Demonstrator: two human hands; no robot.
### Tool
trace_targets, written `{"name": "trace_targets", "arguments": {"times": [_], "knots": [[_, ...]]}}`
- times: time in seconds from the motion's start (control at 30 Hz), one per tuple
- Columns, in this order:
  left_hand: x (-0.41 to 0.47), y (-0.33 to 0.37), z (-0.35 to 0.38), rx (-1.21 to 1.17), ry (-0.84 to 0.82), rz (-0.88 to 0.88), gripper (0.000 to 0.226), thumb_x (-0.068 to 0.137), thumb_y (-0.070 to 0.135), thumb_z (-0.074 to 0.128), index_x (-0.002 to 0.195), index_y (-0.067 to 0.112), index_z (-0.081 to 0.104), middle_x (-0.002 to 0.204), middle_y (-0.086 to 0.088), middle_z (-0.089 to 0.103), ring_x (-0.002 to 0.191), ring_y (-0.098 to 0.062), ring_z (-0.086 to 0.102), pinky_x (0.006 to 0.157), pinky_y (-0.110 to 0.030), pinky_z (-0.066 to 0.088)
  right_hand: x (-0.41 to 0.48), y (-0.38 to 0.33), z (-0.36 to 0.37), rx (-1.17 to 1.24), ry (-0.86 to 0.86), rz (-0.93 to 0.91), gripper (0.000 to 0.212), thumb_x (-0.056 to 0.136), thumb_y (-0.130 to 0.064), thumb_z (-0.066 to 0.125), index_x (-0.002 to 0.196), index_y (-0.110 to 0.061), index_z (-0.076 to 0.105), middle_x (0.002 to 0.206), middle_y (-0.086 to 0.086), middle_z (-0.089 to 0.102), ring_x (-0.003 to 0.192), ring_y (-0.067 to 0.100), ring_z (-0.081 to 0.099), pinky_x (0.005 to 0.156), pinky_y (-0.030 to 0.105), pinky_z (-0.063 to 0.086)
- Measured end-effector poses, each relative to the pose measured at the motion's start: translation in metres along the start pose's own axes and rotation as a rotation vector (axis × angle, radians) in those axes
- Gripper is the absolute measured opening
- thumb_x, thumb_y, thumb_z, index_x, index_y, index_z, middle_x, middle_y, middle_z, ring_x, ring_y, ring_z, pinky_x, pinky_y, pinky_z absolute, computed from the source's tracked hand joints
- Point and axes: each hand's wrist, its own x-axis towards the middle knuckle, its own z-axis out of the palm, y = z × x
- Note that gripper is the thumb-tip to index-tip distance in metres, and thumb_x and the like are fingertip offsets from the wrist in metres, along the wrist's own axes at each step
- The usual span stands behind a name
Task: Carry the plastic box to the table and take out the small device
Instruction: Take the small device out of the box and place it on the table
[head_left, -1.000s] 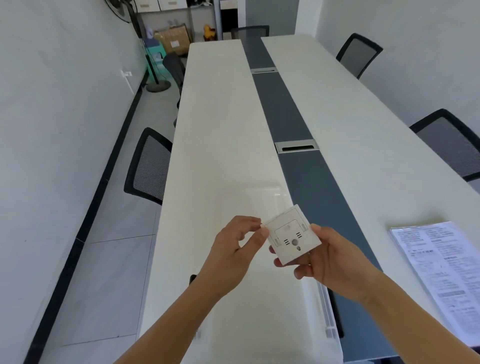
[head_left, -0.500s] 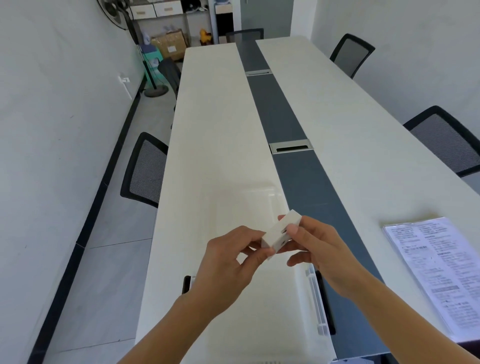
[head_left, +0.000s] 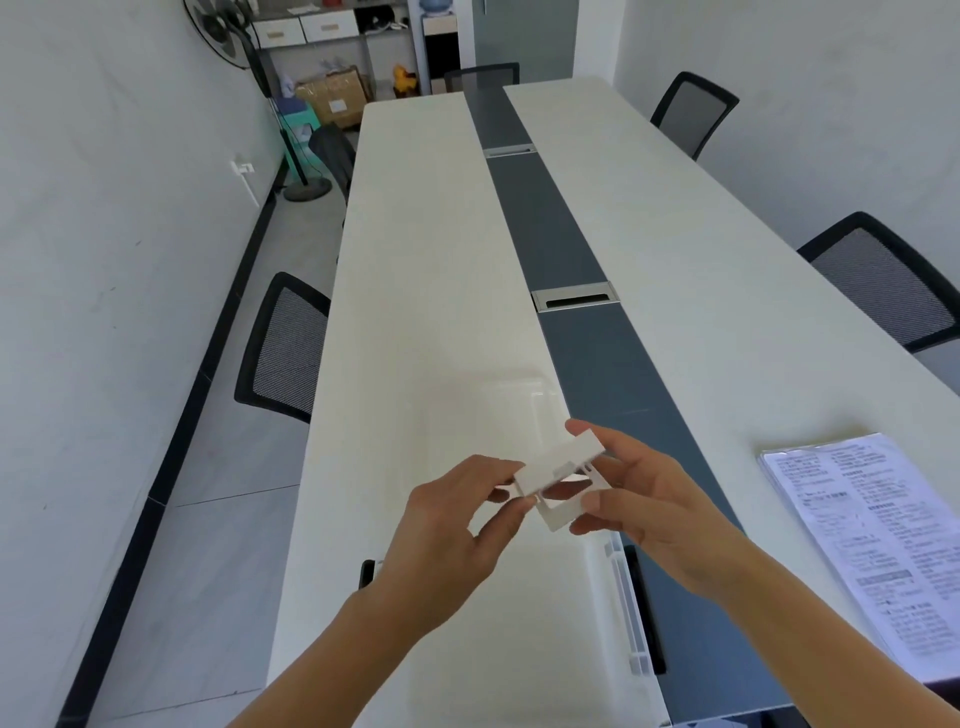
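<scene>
The small white device (head_left: 563, 480), a flat square plastic unit, is held in the air above the clear plastic box (head_left: 621, 613), which rests on the near end of the long white table (head_left: 426, 312). My left hand (head_left: 457, 530) pinches its left corner. My right hand (head_left: 639, 499) grips its right side, thumb under and fingers behind. The device is tilted, showing its top edge and an open frame-like underside. The box is see-through and its outline is faint; a white latch shows on its right wall.
A clear sleeve of printed papers (head_left: 878, 540) lies at the right on the table. A dark grey strip with a cable slot (head_left: 574, 297) runs down the middle. Black mesh chairs (head_left: 283, 345) stand along both sides. A fan and shelves are at the far end.
The device has been turned in both hands, from its vented face toward me to edge-on, then to showing its open underside. The hands stay over the box.
</scene>
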Motion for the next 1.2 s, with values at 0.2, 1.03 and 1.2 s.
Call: {"name": "trace_targets", "arguments": {"times": [0.2,1.03,1.2], "knots": [[-0.01,-0.012,0.011,0.281,-0.017,0.271,0.022,0.093,0.018,0.054,0.115,0.012,0.057,0.114,-0.003,0.059,0.098,-0.016,0.058,0.081,-0.018,0.052,0.004,-0.008,-0.01,0.105,0.096,0.125,0.051,0.076,-0.027,0.063,0.121,-0.004,0.063,0.106,0.019,0.073,0.09,0.028,0.071,0.071,0.032,0.059],[0.056,-0.068,0.051,-1.155,-0.532,-0.853,0.014,0.09,0.005,0.057,0.103,0.007,0.052,0.086,-0.015,0.072,0.077,-0.026,0.063,0.066,-0.031,0.053,0.011,-0.012,-0.048,-0.365,0.001,0.128,0.074,0.066,0.002,0.082,0.13,-0.024,0.056,0.121,-0.002,0.068,0.118,0.017,0.059,0.091,0.037,0.055],[0.062,-0.08,0.093,-0.504,-0.468,-0.824,0.014,0.091,0.022,0.057,0.104,0.015,0.058,0.09,-0.005,0.073,0.079,-0.018,0.067,0.077,-0.035,0.058,0.007,0.002,-0.082,-0.287,0.205,0.195,0.081,0.054,-0.017,0.092,0.127,-0.027,0.058,0.119,-0.001,0.068,0.099,0.026,0.07,0.087,0.037,0.056]]}}
